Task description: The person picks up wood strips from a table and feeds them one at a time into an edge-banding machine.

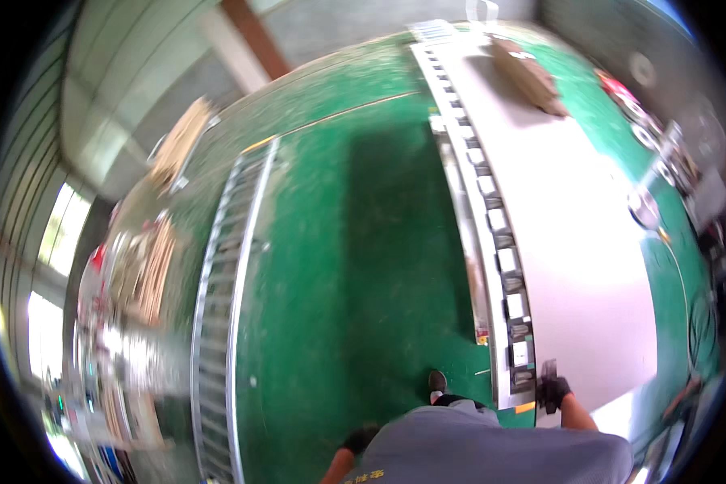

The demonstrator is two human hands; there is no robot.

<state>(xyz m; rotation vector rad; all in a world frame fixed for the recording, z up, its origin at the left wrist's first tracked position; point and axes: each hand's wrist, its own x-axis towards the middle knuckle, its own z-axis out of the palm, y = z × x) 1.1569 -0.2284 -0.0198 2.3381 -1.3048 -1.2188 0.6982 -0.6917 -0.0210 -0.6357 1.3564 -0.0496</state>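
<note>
Right hand: black-gloved, at 4 o'clock, over the near left corner of the white tabletop.
Right fingers: beside a small dark piece; blur prevents telling whether they grip it.
Dark piece: at 4 o'clock, just beyond the right hand, along the left edge of the white surface; its kind cannot be told.
Left hand: black-gloved, at 6 o'clock, low beside the grey shirt, well apart from the tabletop.
Left fingers: state cannot be told; the hand is dark and partly hidden.
Edge strip: dark segments with white squares, running from 1 to 4 o'clock along the tabletop's left side.
Brown bundle: long, brown, between 1 and 2 o'clock, lying on the far part of the tabletop.
Metal frame: ladder-like, with crossbars, at 8 o'clock, well apart from the tabletop.
Board stack: tan boards, at 10 o'clock, beyond the metal frame.
Floor: green, between frame and tabletop.
Shoe: dark, at 5 o'clock, on the floor.
</note>
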